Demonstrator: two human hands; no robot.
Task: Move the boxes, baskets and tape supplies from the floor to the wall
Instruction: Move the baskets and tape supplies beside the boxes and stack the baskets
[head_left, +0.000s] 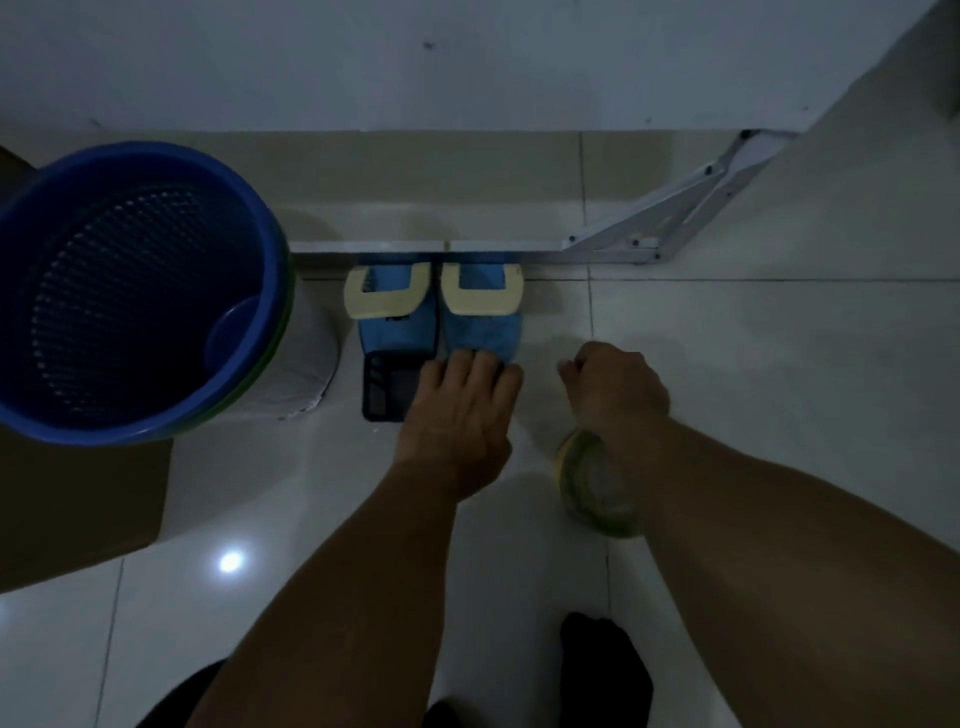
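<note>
The left hand (457, 410) covers part of a black mesh holder (384, 387). A tape roll (595, 483), perhaps several stacked, is blurred behind the right wrist. The frame's left edge crops the blue basket (130, 291).

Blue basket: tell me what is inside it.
The blue basket shows dark mesh walls and a round blue shape low at its inner right side, perhaps its base or a smaller container. The dim light hides the rest of the inside.

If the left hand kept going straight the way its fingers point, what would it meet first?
The left hand already has its fingertips at the near end of the blue tape dispensers; those come first, though actual contact is hard to judge.
</note>
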